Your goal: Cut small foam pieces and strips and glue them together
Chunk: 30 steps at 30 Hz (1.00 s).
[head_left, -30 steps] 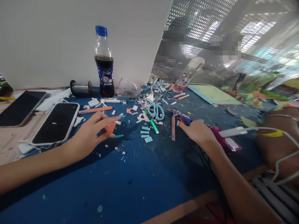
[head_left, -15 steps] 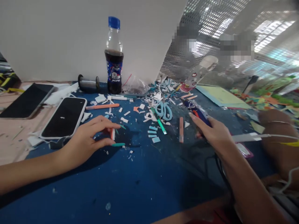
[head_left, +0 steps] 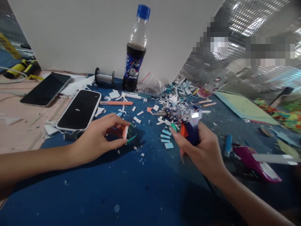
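Observation:
My left hand (head_left: pixel 101 135) rests on the blue tabletop, its thumb and fingers pinching a small orange-and-white piece (head_left: pixel 125 132). My right hand (head_left: pixel 202 144) is wrapped round a dark blue glue gun (head_left: pixel 194 125) with an orange trigger. The gun's nozzle points left, toward the pinched piece but well apart from it, and its front is crusted with glue and scraps. Beneath the gun lie several light blue strips (head_left: pixel 166 137). A green stick (head_left: pixel 173 126) shows partly behind my right thumb. Blue scissors seen earlier are hidden behind the gun.
A Pepsi bottle (head_left: pixel 135 59) stands against the white panel, beside a spool (head_left: pixel 104 78). Two phones (head_left: pixel 80 110) (head_left: pixel 47 89) lie left. Scraps (head_left: pixel 181 91) pile at the back. An orange stick (head_left: pixel 117 103) lies mid-left; a magenta tool (head_left: pixel 256 161) and paper sheets (head_left: pixel 244 106) are right.
My right hand has brought the glue gun leftward, closer to my left hand, over the scissors. My left hand keeps its pinch on the piece. The view has shifted, and the magenta tool shows more fully.

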Available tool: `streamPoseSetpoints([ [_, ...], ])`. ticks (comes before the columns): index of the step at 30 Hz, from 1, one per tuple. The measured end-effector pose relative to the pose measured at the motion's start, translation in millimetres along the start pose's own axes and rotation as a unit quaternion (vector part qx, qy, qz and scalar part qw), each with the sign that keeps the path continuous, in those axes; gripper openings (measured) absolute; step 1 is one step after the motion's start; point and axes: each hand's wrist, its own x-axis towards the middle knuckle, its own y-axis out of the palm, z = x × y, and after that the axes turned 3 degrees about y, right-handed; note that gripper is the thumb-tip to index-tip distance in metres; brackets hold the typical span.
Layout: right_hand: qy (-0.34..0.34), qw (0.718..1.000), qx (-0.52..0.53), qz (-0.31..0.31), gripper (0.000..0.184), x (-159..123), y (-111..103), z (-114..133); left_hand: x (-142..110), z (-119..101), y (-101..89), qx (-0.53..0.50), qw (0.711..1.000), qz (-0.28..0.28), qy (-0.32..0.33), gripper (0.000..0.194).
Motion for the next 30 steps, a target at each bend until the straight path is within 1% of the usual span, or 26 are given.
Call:
streamPoseSetpoints([
  [2,0.001,0.999,-0.004,0.032,0.026,0,10,-6,2,0,-0.7,0.111,0.993,-0.001,0.045,0.024],
  [4,-0.004,0.999,-0.004,0.038,0.021,-1,18,-13,4,2,0.1,0.198,0.976,0.000,0.090,0.022],
  [6,-0.014,1.000,-0.005,0.027,0.018,-3,22,-19,6,4,2.3,0.237,0.963,0.016,0.125,0.021],
  [8,-0.017,0.999,-0.011,0.026,0.018,-5,23,-23,8,6,5.4,0.237,0.960,0.053,0.141,0.022],
  [10,-0.009,0.999,-0.015,0.033,0.020,-5,22,-26,8,4,8.6,0.206,0.965,0.104,0.127,0.025],
  [13,0.012,0.999,-0.013,0.042,0.023,-5,21,-28,3,-7,12.2,0.121,0.975,0.177,0.057,0.029],
  [15,0.023,0.998,-0.010,0.049,0.023,-5,21,-28,-2,-17,13.2,0.069,0.975,0.209,0.011,0.029],
  [17,0.034,0.998,-0.008,0.051,0.023,-4,21,-26,-3,-24,13.8,0.041,0.976,0.214,-0.013,0.029],
  [20,0.051,0.998,-0.001,0.032,0.025,-3,22,-24,3,-26,17.9,0.015,0.985,0.170,-0.035,0.027],
  [22,0.061,0.998,0.009,0.030,0.026,-2,22,-23,10,-24,25.2,-0.039,0.987,0.145,-0.057,0.023],
  [23,0.065,0.997,0.015,0.034,0.027,-2,22,-23,12,-24,30.0,-0.084,0.983,0.145,-0.073,0.020],
  [25,0.072,0.996,0.026,0.042,0.028,-2,22,-23,11,-28,39.9,-0.154,0.970,0.165,-0.093,0.015],
  [26,0.075,0.996,0.030,0.043,0.028,-2,22,-23,8,-31,43.7,-0.167,0.964,0.185,-0.097,0.019],
  [28,0.080,0.995,0.037,0.045,0.028,-2,21,-23,-1,-38,46.9,-0.204,0.946,0.214,-0.134,0.021],
  [29,0.081,0.995,0.041,0.044,0.028,-3,21,-23,-4,-41,45.6,-0.213,0.939,0.239,-0.126,0.023],
  [30,0.081,0.995,0.045,0.044,0.028,-3,21,-23,-7,-42,42.5,-0.183,0.946,0.248,-0.104,0.025],
])
